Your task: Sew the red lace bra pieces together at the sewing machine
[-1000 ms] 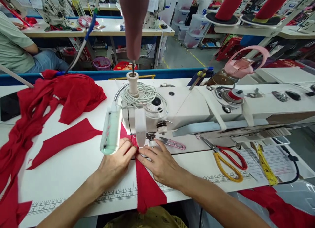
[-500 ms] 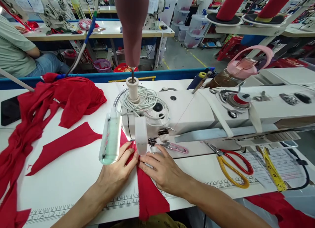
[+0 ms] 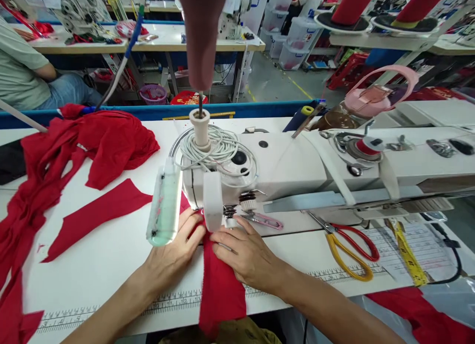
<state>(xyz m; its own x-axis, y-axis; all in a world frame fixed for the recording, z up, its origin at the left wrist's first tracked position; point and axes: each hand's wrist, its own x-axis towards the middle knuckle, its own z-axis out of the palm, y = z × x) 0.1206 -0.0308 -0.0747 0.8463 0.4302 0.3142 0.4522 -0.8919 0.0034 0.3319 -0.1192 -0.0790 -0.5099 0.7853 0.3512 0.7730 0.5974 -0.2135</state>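
Note:
A strip of red fabric (image 3: 222, 294) runs from the sewing machine (image 3: 293, 161) head down over the table's front edge. My left hand (image 3: 174, 250) lies on its left side, fingers bent and closed on the fabric beside the needle area. On the right side, my right hand (image 3: 247, 257) holds the same fabric with fingers together and pressed down, its thumb hidden. The machine's white front cover (image 3: 213, 200) hides the needle and the spot where the fabric passes under. Just behind my right fingertips lie pink-handled thread snips (image 3: 269, 220).
A clear greenish guard (image 3: 163, 208) hangs over my left hand. A cut red piece (image 3: 100, 215) and a red fabric heap (image 3: 115, 146) lie left. Scissors (image 3: 352, 255), a yellow tape measure (image 3: 410, 257) and a pink-lidded bottle (image 3: 371, 99) are right. Someone in a green shirt (image 3: 18, 67) sits beyond.
The near end of the red strip has swung a little left and lies straighter. My left hand has shifted slightly left; my right hand stays almost in place. The view has moved slightly.

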